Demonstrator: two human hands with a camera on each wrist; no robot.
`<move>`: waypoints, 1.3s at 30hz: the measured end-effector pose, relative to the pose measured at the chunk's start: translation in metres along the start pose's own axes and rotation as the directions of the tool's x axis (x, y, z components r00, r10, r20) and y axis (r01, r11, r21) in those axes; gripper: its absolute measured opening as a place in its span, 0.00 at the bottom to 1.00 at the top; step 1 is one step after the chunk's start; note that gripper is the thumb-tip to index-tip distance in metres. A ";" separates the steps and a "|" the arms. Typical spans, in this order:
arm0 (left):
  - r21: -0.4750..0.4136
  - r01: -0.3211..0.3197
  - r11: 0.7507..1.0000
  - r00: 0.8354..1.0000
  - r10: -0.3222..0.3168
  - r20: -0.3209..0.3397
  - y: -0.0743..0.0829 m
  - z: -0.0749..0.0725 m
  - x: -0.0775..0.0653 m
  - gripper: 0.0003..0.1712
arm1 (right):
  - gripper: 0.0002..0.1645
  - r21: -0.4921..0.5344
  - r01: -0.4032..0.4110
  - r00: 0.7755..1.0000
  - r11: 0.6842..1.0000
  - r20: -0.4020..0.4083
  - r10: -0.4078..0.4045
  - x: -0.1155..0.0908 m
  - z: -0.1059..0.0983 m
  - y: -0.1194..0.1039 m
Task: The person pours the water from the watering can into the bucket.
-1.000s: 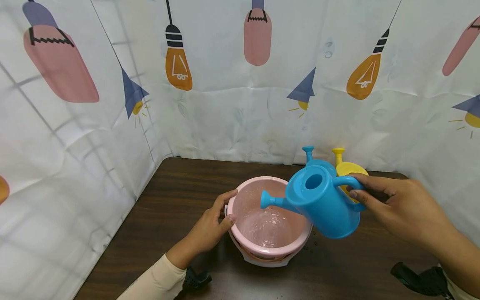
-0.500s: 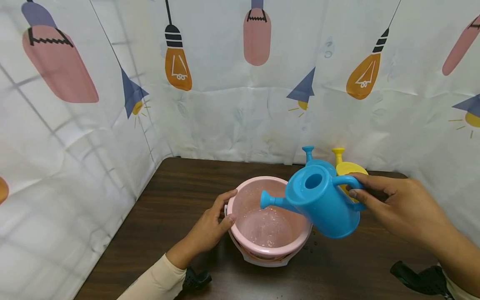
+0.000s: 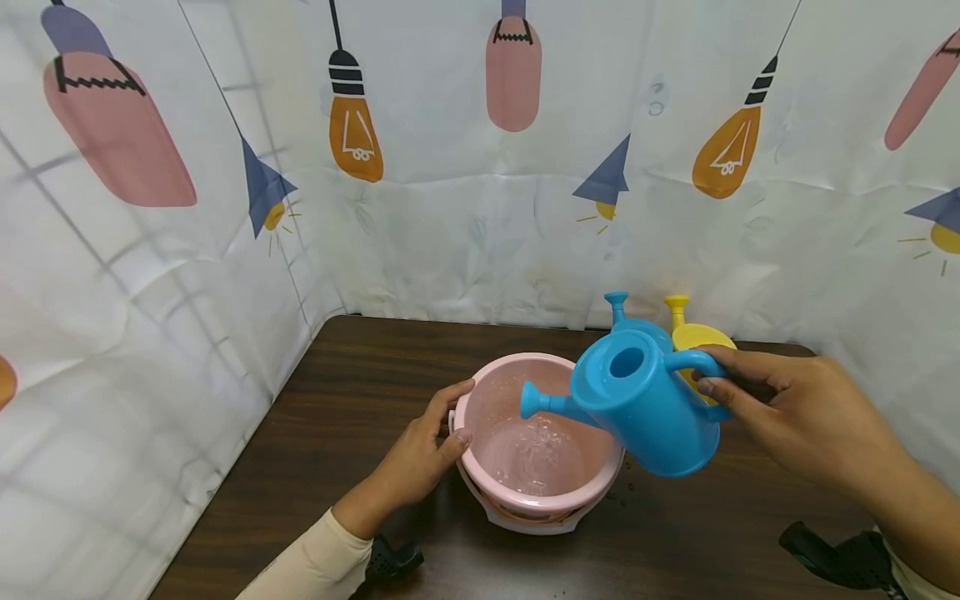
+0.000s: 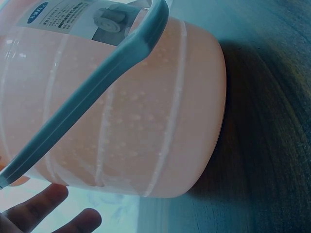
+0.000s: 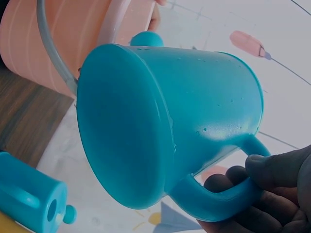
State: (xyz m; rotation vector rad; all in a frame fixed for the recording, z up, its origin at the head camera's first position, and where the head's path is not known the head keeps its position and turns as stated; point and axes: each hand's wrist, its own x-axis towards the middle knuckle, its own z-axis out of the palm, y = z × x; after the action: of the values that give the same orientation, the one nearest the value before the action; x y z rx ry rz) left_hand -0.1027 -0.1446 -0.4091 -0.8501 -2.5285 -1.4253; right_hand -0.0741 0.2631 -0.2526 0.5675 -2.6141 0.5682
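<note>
A pink bucket (image 3: 540,503) stands on the table, with rippling water (image 3: 536,458) in the bottom. My left hand (image 3: 420,450) holds its rim at the left, thumb over the edge. In the left wrist view, two of its fingers (image 4: 41,204) show beside the bucket wall (image 4: 131,126). Above the bucket's right side, a blue watering can (image 3: 652,417) is tilted with its spout (image 3: 536,400) over the opening. My right hand (image 3: 795,400) grips the can by its handle; in the right wrist view the thumb and fingers wrap the handle (image 5: 218,201).
Behind the held can stand a second blue watering can (image 3: 645,329) and a yellow watering can (image 3: 701,336). The bucket has a grey carrying handle (image 4: 92,82) hanging down its side. A patterned white curtain (image 3: 465,242) encloses the dark wooden table (image 3: 337,400) at the back and left.
Ripples in the bucket's water shift from frame to frame. Both hands and the tilted watering can stay in practically the same place.
</note>
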 end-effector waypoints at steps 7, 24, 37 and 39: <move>0.003 0.003 1.000 1.000 -0.003 0.002 0.000 0.000 0.000 0.34 | 0.24 -0.004 -0.014 1.000 1.000 0.010 0.014 0.000 0.000 0.000; -0.009 0.006 1.000 1.000 -0.006 0.005 0.000 0.001 -0.001 0.34 | 0.25 -0.003 -0.015 1.000 1.000 0.007 0.015 0.000 0.001 0.001; -0.008 0.002 1.000 1.000 -0.002 0.004 0.000 0.000 0.000 0.34 | 0.25 0.005 -0.006 1.000 1.000 0.001 0.006 0.001 0.000 0.000; -0.005 0.004 1.000 1.000 -0.004 0.004 0.001 0.000 0.000 0.34 | 0.25 0.002 -0.005 1.000 1.000 -0.001 0.005 0.001 0.000 -0.001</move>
State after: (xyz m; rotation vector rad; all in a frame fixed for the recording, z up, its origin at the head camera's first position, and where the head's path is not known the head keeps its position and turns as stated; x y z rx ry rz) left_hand -0.1026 -0.1447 -0.4085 -0.8502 -2.5316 -1.4336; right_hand -0.0744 0.2625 -0.2520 0.5609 -2.6150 0.5727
